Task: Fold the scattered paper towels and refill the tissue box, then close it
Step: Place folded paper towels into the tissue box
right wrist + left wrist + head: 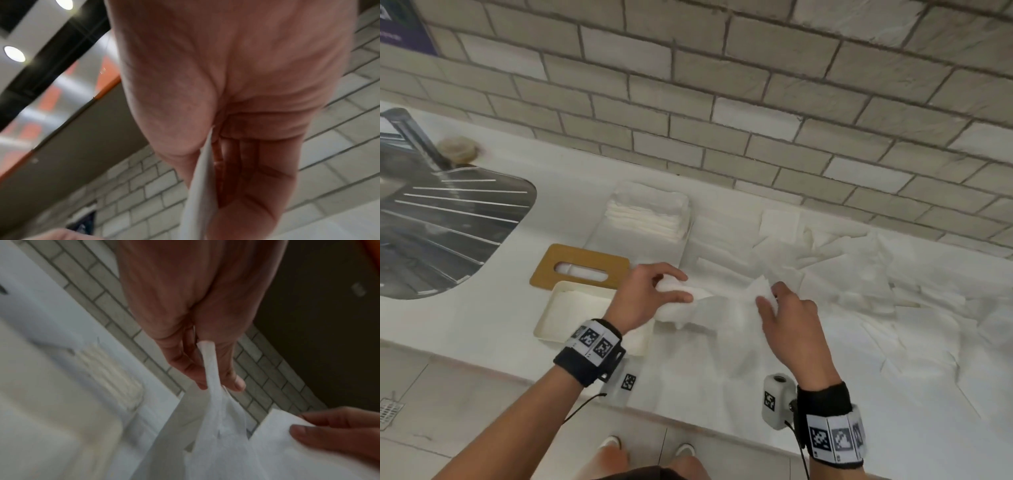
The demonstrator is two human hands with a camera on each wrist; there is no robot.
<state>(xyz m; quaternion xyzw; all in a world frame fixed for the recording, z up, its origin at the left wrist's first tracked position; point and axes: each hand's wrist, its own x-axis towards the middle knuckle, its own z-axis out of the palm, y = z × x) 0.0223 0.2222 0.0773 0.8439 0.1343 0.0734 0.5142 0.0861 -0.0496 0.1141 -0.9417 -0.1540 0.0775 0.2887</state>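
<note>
A white paper towel point(717, 306) hangs between both hands above the counter. My left hand point(650, 294) pinches its left end between thumb and fingers; the left wrist view shows the pinched paper towel point(209, 369). My right hand point(782, 308) pinches the right corner, and the sheet's edge point(200, 186) runs between thumb and fingers in the right wrist view. The open cream tissue box point(558, 310) sits just left of my left wrist. Its tan slotted lid point(582, 265) lies flat behind it. A stack of folded towels point(650, 214) sits further back.
Loose unfolded towels point(859, 291) cover the counter to the right, up to the brick wall point(722, 102). A steel sink with drainer point(441, 212) lies at the left. The counter's front edge point(517, 377) runs below my wrists.
</note>
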